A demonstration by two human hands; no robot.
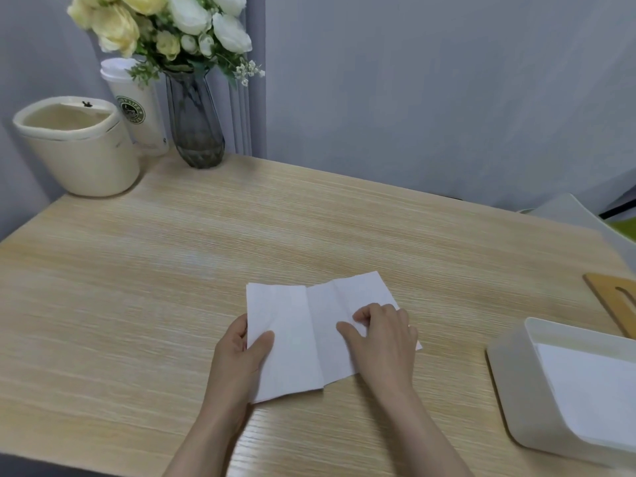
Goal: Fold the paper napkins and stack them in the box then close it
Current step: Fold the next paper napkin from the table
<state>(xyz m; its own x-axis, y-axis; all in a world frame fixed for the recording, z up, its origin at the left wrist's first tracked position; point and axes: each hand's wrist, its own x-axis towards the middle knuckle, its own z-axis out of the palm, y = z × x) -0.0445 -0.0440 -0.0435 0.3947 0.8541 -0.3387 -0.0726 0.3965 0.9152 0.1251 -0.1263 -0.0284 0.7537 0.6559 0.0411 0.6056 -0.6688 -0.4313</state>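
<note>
A white paper napkin (303, 335) lies creased on the wooden table (172, 270), near the front edge. My left hand (241, 352) pinches its left edge, thumb on top and fingers underneath. My right hand (382, 335) rests on the napkin's right part with its fingers curled and the thumb pressing the paper. At the right stands an open white box (509, 383) with folded white napkins (592, 390) inside. Its wooden lid (612, 301) lies behind it at the table's right edge.
At the back left stand a cream bin (79, 149), a white lidded cup (137, 108) and a glass vase (196, 125) of white and yellow flowers. A grey wall runs behind the table. A grey object (568, 211) sits past the table's far right corner.
</note>
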